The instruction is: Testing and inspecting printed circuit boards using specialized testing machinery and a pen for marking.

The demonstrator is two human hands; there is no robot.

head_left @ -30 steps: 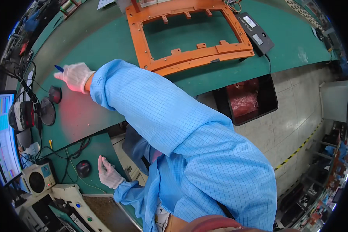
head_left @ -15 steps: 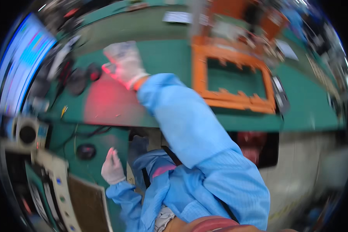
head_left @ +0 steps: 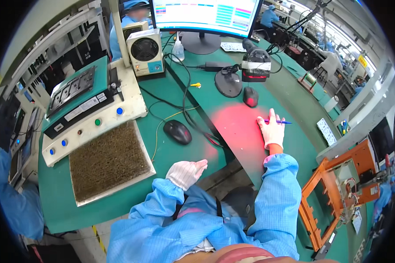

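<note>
My right hand (head_left: 273,131), in a white glove, rests on the green table within a red glow of light. A purple pen (head_left: 284,122) lies crosswise between its fingers. My left hand (head_left: 184,174), in a white striped glove, hovers in front of my body near the table's front edge. Its fingers are pressed together, and I see nothing in them. A black mouse (head_left: 177,132) sits on the table beyond my left hand. Past my right hand are a second mouse (head_left: 250,97) and a barcode scanner on a stand (head_left: 255,65), facing the red patch.
At the left stands a machine with coloured buttons (head_left: 98,122), with a brown bristly mat (head_left: 109,160) before it. A small fan unit (head_left: 145,50) and a monitor (head_left: 206,15) stand at the back. Cables (head_left: 186,94) cross the table. An orange frame (head_left: 309,210) lies at the right.
The view has swung left, so the monitor, machine and mat now show more fully and the orange frame sits at lower right. A pen now shows at my right hand; my left hand stays closed.
</note>
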